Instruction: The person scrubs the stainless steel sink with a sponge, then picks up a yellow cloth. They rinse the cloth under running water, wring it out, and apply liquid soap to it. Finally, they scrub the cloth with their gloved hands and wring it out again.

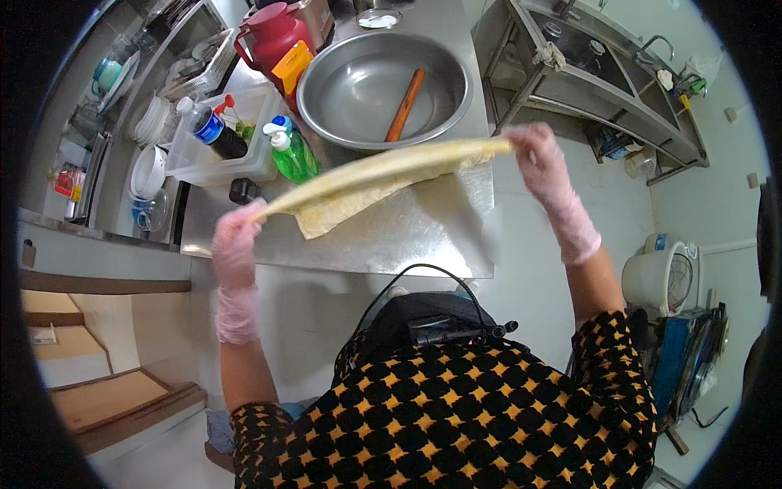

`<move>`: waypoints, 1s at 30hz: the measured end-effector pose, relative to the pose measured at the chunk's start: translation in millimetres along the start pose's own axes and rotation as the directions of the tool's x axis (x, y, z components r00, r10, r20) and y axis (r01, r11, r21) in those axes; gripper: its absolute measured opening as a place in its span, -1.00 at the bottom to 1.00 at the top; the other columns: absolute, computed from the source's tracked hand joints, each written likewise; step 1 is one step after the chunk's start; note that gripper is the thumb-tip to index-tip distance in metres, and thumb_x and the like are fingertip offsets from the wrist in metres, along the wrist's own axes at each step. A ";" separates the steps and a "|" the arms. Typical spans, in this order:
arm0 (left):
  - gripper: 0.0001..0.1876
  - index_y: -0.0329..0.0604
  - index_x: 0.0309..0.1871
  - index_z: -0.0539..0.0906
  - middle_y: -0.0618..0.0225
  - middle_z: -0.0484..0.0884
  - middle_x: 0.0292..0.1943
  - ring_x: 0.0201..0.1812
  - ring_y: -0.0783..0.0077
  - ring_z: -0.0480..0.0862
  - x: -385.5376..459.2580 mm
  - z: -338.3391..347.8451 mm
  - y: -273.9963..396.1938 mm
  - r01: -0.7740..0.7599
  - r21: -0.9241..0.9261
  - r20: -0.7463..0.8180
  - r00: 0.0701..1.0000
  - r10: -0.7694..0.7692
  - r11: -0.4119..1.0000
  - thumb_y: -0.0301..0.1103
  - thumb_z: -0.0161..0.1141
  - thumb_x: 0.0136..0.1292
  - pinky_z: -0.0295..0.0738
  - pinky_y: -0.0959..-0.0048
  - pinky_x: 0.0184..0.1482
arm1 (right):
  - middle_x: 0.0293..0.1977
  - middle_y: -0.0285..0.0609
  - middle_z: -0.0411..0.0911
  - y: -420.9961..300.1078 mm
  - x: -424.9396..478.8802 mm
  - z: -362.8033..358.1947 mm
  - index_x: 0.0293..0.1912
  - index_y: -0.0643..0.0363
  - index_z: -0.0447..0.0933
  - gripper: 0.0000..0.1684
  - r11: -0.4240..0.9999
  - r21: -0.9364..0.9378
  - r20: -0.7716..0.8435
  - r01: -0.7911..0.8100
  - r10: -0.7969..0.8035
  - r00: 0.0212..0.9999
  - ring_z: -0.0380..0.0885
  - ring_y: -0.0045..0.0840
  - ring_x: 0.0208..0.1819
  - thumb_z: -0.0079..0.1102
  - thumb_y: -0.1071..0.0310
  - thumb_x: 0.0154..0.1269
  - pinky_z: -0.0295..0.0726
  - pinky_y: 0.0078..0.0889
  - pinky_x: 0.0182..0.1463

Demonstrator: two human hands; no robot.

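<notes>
A pale yellow cloth (360, 186) is stretched in the air over the front of a stainless steel table (391, 244), blurred along its upper edge. My left hand (237, 235), in a pink glove, grips its left corner; my right hand (534, 153), gloved alike, grips the right corner beyond the table's right edge. The lower part of the cloth hangs down close to the tabletop; whether it touches is unclear. Behind it stands a large steel basin (354, 85) with a wooden rolling pin (406, 105) leaning inside.
Left of the basin are a green pump bottle (294, 156), a clear plastic bin (183, 162) holding a dark-liquid bottle (217, 134), a small black object (243, 191) and a red jug (281, 36). Shelves with bowls (148, 172) line the left. A steel sink unit (586, 85) stands right.
</notes>
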State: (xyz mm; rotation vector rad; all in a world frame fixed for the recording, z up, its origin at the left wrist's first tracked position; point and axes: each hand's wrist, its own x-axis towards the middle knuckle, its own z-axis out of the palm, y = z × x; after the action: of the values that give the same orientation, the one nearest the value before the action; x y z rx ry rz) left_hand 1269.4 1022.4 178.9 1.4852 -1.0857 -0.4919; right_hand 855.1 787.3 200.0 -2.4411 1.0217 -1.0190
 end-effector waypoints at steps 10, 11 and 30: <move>-0.78 -0.22 -0.12 0.61 0.16 0.62 -0.14 -0.05 0.18 0.58 -74.2 26.4 -91.6 0.134 0.632 0.060 0.974 -0.220 0.763 -0.46 0.10 0.16 0.40 0.36 0.09 | -0.18 -0.07 0.51 22.3 -129.7 68.2 -0.20 0.09 0.58 -0.69 0.959 -0.257 0.420 -0.116 0.219 0.881 0.49 -0.18 -0.13 0.10 0.36 -0.04 0.45 -0.17 0.02; -0.75 -0.21 -0.08 0.60 0.15 0.60 -0.08 0.00 0.17 0.55 -64.6 33.7 -81.1 0.057 0.645 0.090 0.985 -0.149 0.762 -0.44 0.11 0.15 0.37 0.36 0.12 | -0.16 -0.06 0.51 22.5 -127.1 71.7 -0.18 0.11 0.57 -0.68 0.957 -0.260 0.389 -0.127 0.225 0.893 0.48 -0.18 -0.11 0.11 0.35 -0.02 0.45 -0.18 0.02; -0.20 -0.04 0.38 0.13 0.20 0.02 0.41 0.39 0.16 0.07 -38.3 105.9 -86.0 -0.018 0.734 0.220 0.952 -0.213 0.678 -0.08 0.19 0.08 -0.11 0.10 0.36 | 0.36 -0.05 0.00 -32.1 -78.6 122.8 0.35 0.05 0.04 -0.15 0.837 -0.522 0.383 -0.165 0.403 0.831 -0.09 -0.20 0.41 -0.14 -0.24 0.22 -0.24 0.11 0.38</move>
State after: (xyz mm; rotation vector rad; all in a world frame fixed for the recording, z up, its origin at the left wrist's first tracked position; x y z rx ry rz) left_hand 1195.4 988.0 63.1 2.2430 -1.5540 -0.3626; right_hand 919.8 866.6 91.4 -2.5673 1.5219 -0.0286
